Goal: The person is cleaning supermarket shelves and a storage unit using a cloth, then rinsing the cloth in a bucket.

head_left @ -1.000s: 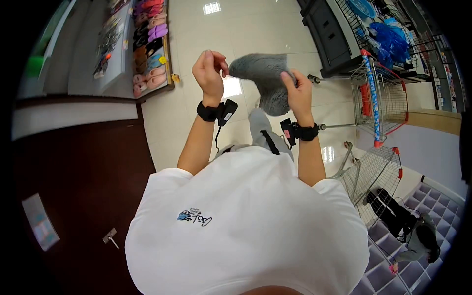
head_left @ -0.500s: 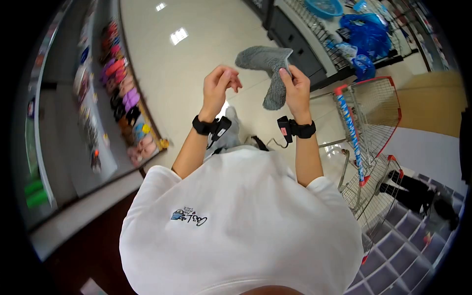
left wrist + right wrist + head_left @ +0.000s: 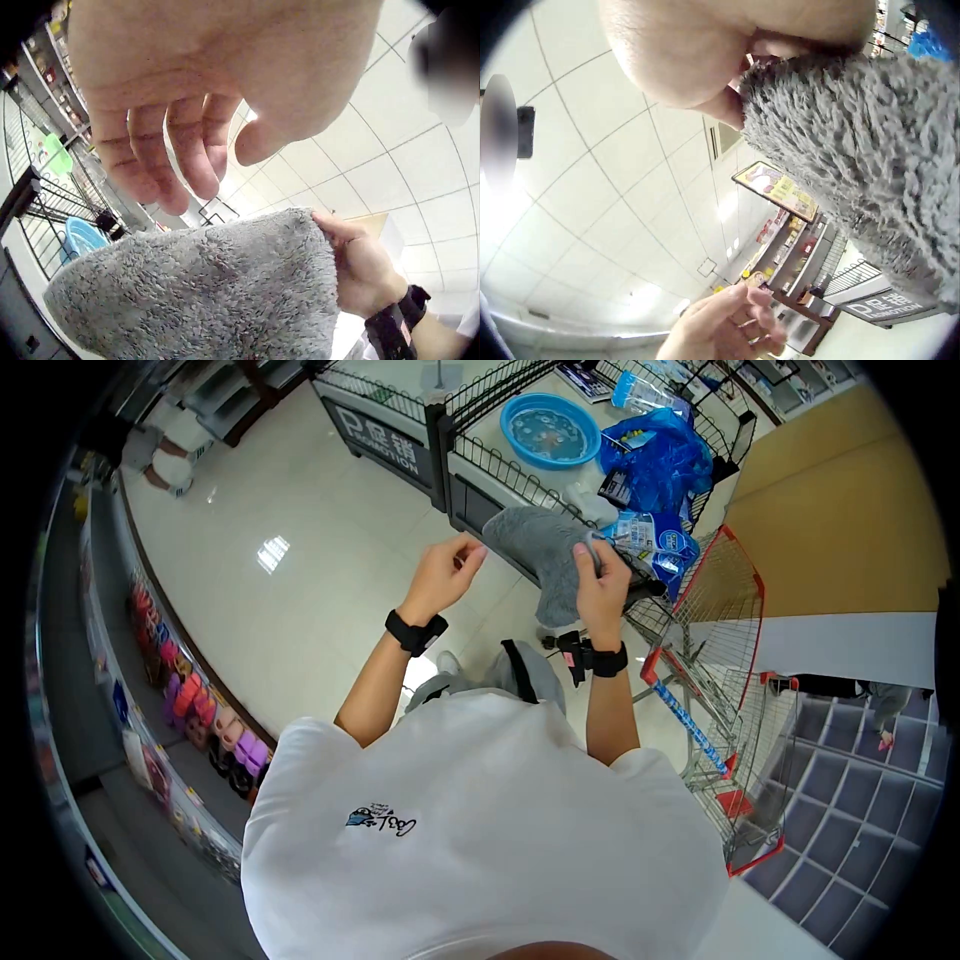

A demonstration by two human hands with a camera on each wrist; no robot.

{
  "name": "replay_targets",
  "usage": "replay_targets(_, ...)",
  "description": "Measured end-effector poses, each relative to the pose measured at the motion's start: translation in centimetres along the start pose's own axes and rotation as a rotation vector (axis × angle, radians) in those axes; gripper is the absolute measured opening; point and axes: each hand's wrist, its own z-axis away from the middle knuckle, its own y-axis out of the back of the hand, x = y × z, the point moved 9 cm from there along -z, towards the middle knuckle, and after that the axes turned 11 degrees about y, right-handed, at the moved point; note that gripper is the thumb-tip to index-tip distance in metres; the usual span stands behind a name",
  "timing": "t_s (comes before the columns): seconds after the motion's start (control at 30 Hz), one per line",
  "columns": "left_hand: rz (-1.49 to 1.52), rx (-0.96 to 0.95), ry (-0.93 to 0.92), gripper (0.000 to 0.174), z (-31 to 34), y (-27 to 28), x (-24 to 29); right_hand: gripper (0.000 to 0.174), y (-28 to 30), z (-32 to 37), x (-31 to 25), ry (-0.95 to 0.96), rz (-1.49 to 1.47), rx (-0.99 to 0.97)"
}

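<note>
A grey, fluffy, bent piece of plush fabric hangs from my right hand in the head view. My right thumb and fingers pinch its right edge. My left hand is just left of the fabric, its fingers loosely bent and holding nothing. In the left wrist view the deep-pile fabric spreads below my left fingers, with the right hand at its far edge. The right wrist view shows the pile close up, its gripped edge partly hidden by the hand.
A wire-railed display bin ahead holds a blue basin and a blue plastic bag. On my right stands a shopping cart with red trim. Shelves of slippers run along the left. Another person's legs show at far left.
The view has swung right, bringing the display bin nearer the middle. The fabric stays in the right hand and turns its broad side. The left hand stays off the fabric.
</note>
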Motion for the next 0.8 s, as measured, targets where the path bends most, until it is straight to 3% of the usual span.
replay_targets(0.07, 0.007, -0.059, 0.036, 0.017, -3.6, -0.3, 1.2, 0.014, 0.3, -2.8, 1.2, -0.139, -0.036, 0.059)
replay_targets(0.17, -0.032, -0.176, -0.056, 0.021, -9.4, -2.2, 1.7, 0.016, 0.5, -8.6, 2.2, -0.102, -0.058, 0.156)
replay_targets(0.23, -0.142, -0.296, -0.245, 0.042, -11.9, -4.5, 2.7, 0.018, 0.7, -11.8, 4.4, -0.078, -0.162, 0.237)
replay_targets(0.27, -0.147, -0.296, -0.246, 0.042, -13.4, -5.2, 2.9, 0.02, 1.0, -13.2, 5.6, -0.062, -0.184, 0.288)
replay_targets(0.33, -0.188, -0.36, -0.42, 0.064, -14.6, -7.1, 4.8, 0.021, 0.8, -16.4, 7.5, -0.089, -0.263, 0.323)
replay_targets(0.37, -0.193, -0.397, -0.398, 0.074, -15.6, -7.8, 4.9, 0.021, 0.6, -17.4, 8.7, -0.104, -0.271, 0.33)
replay_targets(0.43, -0.218, -0.368, -0.385, 0.069, -18.4, -8.5, 5.2, 0.017, -0.4, -20.0, 11.5, -0.128, -0.543, 0.335)
replay_targets(0.47, -0.229, -0.327, -0.38, 0.065, -20.1, -8.5, 5.2, 0.017, -0.4, -21.4, 12.5, -0.126, -0.548, 0.347)
replay_targets(0.5, -0.207, -0.277, -0.405, 0.05, -22.3, -8.2, 4.8, 0.016, -0.5, -22.5, 13.3, -0.136, -0.526, 0.347)
replay_targets(0.53, -0.213, -0.297, -0.392, 0.05, -24.3, -8.2, 4.4, 0.016, -0.7, -23.1, 14.1, -0.158, -0.5, 0.347)
replay_targets(0.63, -0.166, -0.169, -0.287, 0.028, -30.4, -6.3, 3.3, 0.011, -0.5, -24.3, 18.5, -0.25, -0.577, 0.366)
replay_targets(0.8, -0.22, -0.131, -0.379, 0.024, -38.4, -5.7, 0.5, 0.016, -1.5, -26.9, 21.7, -0.35, -0.714, 0.473)
